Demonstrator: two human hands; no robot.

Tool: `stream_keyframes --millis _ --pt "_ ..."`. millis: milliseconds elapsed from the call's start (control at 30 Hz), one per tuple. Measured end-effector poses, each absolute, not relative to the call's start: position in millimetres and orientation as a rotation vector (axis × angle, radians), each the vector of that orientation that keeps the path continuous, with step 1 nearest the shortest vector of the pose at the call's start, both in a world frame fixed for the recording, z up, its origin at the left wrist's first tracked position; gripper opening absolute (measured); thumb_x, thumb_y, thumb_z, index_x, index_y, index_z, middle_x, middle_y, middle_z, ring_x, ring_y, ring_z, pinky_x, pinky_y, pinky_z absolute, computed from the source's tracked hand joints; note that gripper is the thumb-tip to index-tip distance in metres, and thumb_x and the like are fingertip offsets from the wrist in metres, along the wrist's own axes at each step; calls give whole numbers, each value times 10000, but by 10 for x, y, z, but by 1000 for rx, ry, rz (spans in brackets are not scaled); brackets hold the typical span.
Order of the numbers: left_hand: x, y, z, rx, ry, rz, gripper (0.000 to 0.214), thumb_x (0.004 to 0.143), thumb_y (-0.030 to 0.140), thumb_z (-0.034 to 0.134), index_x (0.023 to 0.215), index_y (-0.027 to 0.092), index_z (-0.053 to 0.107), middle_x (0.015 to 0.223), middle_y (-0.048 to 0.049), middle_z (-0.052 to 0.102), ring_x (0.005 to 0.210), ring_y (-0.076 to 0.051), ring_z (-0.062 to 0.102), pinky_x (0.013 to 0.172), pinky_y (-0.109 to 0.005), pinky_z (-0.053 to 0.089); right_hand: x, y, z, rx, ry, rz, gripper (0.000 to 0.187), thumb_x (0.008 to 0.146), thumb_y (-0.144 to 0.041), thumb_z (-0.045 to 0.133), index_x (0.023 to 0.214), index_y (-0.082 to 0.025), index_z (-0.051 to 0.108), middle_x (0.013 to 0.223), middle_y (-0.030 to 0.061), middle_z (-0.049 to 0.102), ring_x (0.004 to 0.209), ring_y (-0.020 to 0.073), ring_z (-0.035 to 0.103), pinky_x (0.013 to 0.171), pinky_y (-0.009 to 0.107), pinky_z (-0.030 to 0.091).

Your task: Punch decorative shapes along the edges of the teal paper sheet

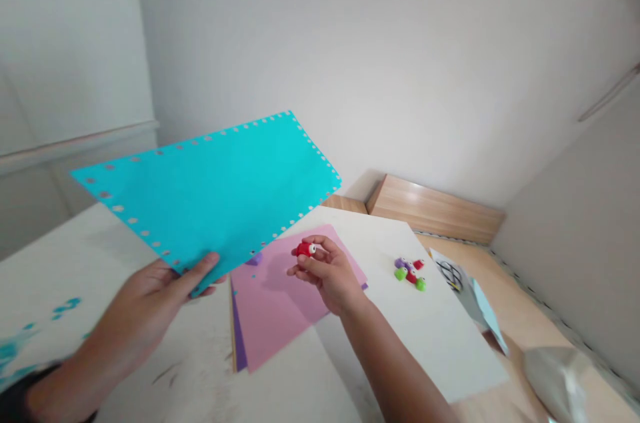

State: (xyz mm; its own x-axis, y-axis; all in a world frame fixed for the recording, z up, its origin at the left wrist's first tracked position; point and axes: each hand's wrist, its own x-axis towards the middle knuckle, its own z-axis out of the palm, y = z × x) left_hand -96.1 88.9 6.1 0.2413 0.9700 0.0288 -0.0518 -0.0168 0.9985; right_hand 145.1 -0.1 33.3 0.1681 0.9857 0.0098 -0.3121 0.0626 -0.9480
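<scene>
My left hand [165,286] pinches the near corner of a turquoise paper sheet [215,189] and holds it up above the table; small holes run along the sheet's edges. My right hand [327,273] is closed on a small red punch [304,249], held in the fingertips just right of the sheet. Below both hands lies a pink paper sheet [285,306] on top of a purple one, on the white table [440,329].
Several small punches, green, red and purple [410,273], sit in a cluster on the white table to the right. A printed paper packet [467,289] lies past them, and a crumpled clear bag [560,373] at the lower right. Turquoise scraps [30,336] lie at the left. Wooden boards [435,206] lean against the wall.
</scene>
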Motion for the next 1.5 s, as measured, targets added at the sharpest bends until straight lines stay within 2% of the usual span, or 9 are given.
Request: stream_keyframes --millis 167,233,433,600,867,1033,1167,1333,1500 --pt "-970 868 66 1265 859 1085 359 817 471 704 1047 199 664 989 -36 737 857 -220 666 700 -301 565 988 168 221 -858 -731 1377 284 814 -305 763 1029 -181 626 971 51 697 868 185 735 644 170 546" --pt "-966 845 78 1276 855 1120 313 825 460 697 970 183 673 892 -36 731 769 -204 650 648 -280 536 913 146 186 -833 -681 1411 266 842 -326 735 1036 -177 632 1006 67 700 887 186 730 651 171 550" --pt "-952 806 52 1320 819 1192 247 835 410 702 866 169 659 794 -19 695 683 -167 591 610 -256 471 769 18 144 -863 -590 1402 296 776 -308 801 1022 -210 669 1055 53 706 952 213 714 734 233 571" --pt "-946 833 -32 1339 776 1194 256 820 418 712 899 178 676 860 -34 725 802 -219 653 720 -306 515 698 -8 149 -890 -541 1409 327 744 -320 822 1026 -194 712 1095 81 715 1000 233 705 811 274 572" --pt "-936 811 -4 1307 707 1185 263 812 389 730 980 190 695 999 -43 758 917 -253 688 858 -365 535 654 -23 149 -865 -481 1445 304 716 -309 848 973 -218 716 1115 66 708 1140 252 645 672 208 572" --pt "-932 811 -18 1317 722 1197 226 820 367 724 957 190 688 967 -42 755 920 -262 690 854 -376 543 635 -10 105 -910 -463 1402 305 719 -310 849 973 -216 709 1111 66 707 1125 223 645 673 187 560" --pt "-929 794 6 1323 712 1193 246 820 354 720 1013 203 694 1024 -41 753 946 -265 687 887 -386 534 647 -6 67 -933 -476 1366 307 729 -337 838 987 -244 701 1110 57 705 1120 225 643 666 201 556" --pt "-944 764 65 1376 727 1196 201 839 346 698 1003 229 699 1003 -19 751 914 -251 683 875 -364 526 674 15 4 -969 -589 1307 286 772 -366 796 1004 -228 700 1045 53 683 923 196 678 489 163 449" --pt "-955 759 82 1398 774 1210 182 822 369 703 928 221 703 932 -19 751 907 -268 684 820 -357 534 679 25 -24 -1006 -665 1243 287 767 -331 803 1009 -211 705 978 48 662 818 161 647 476 168 408"
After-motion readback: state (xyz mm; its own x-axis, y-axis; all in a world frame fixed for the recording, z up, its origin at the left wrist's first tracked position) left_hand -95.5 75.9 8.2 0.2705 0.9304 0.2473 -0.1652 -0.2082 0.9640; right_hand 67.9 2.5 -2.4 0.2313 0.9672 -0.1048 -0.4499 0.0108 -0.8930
